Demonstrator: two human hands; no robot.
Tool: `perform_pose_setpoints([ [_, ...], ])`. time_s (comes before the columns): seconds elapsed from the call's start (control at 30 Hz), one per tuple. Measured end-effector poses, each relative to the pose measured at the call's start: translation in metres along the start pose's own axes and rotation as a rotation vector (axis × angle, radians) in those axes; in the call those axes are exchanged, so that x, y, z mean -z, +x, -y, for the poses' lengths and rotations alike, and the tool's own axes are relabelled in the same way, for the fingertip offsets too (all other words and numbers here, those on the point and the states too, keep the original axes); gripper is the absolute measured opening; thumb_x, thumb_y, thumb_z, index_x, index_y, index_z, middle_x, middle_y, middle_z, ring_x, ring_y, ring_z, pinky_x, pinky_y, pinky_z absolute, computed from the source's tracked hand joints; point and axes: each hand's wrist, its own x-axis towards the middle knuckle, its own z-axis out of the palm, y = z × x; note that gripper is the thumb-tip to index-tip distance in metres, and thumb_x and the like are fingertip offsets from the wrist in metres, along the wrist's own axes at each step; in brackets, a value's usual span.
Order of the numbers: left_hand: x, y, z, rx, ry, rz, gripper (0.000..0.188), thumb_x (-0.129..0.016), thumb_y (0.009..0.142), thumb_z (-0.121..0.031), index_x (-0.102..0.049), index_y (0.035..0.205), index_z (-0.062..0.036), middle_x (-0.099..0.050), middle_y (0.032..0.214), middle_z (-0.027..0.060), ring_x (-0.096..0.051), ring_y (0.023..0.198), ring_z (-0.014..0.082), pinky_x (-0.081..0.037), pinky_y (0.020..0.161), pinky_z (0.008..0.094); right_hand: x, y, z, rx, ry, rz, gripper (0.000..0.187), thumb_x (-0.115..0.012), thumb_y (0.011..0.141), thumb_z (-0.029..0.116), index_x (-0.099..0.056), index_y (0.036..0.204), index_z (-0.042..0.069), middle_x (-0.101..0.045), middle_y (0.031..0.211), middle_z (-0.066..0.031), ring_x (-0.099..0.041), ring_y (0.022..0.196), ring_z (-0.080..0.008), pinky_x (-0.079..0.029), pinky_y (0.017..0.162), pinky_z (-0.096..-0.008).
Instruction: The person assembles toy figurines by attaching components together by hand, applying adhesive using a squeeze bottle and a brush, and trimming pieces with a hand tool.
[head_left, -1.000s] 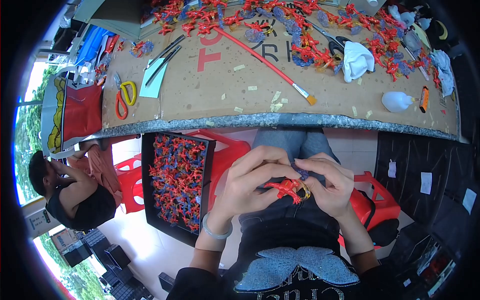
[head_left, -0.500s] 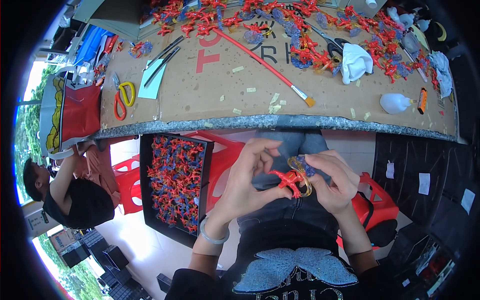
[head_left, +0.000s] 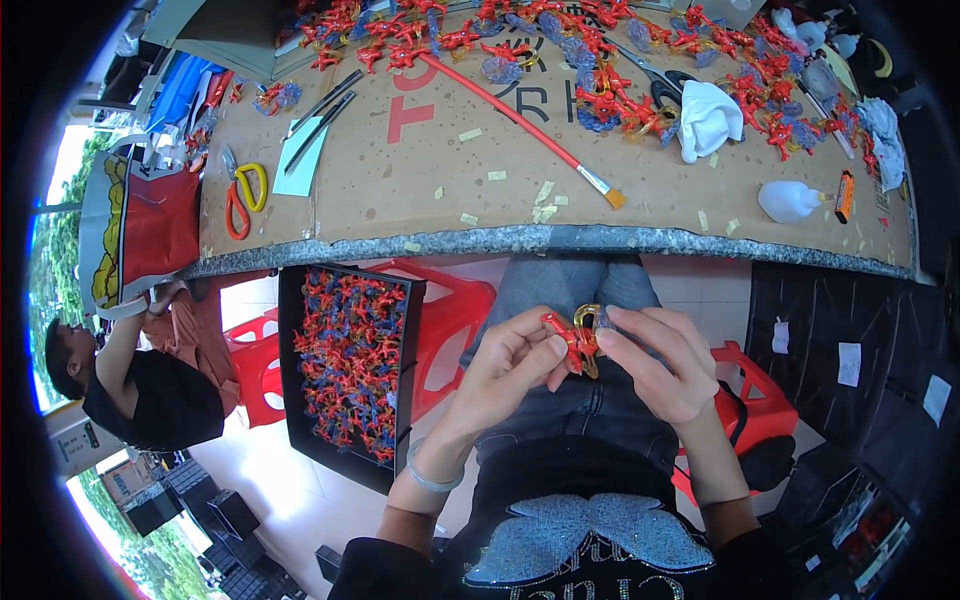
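Observation:
Above my lap, between both hands, is a small red toy figure (head_left: 577,344) with a clear yellow looped part and a bluish-purple clear part. My left hand (head_left: 515,362) pinches the red body between thumb and fingers. The fingers of my right hand (head_left: 662,362) close on the yellow and purple side of the same figure, covering part of it. Many similar red and purple figures fill a black tray (head_left: 408,350) to the left of my lap.
The cardboard-covered table (head_left: 400,200) ahead holds more figures, a red paintbrush (head_left: 520,122), scissors (head_left: 243,192), black tweezers (head_left: 318,132), a white cloth (head_left: 710,120) and a white squeeze bottle (head_left: 790,201). Red stools (head_left: 445,320) stand about me. Another person (head_left: 150,380) sits at far left.
My left hand has closed from spread fingers to a pinch on the red body. The figure has turned and moved slightly up and left, and my right fingers have shifted on it.

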Motion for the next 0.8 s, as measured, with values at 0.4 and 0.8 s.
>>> perform_pose_setpoints([
  [0.4,0.000,0.002,0.003,-0.076,0.050,-0.253,0.012,-0.052,0.092,-0.009,-0.058,0.085,-0.0009,-0.054,0.071,-0.0012,-0.047,0.062,0.0036,-0.036,0.057,0.0186,-0.011,0.005,-0.006,-0.078,0.138,0.020,0.035,-0.073,0.066,0.003,-0.070,0.100,0.001,-0.066,0.095,-0.0138,-0.064,0.075,-0.0234,-0.054,0.063,-0.0309],
  [0.8,0.031,-0.003,-0.011,-0.119,0.307,-0.422,0.015,-0.061,0.078,-0.006,-0.053,0.066,0.0013,-0.049,0.056,-0.0010,-0.042,0.054,0.0018,-0.033,0.049,0.0212,-0.055,0.112,-0.064,-0.557,-0.205,0.330,0.019,-0.068,0.079,0.005,-0.062,0.094,-0.004,-0.063,0.071,-0.0196,-0.063,0.066,-0.0335,-0.050,0.064,-0.0413],
])
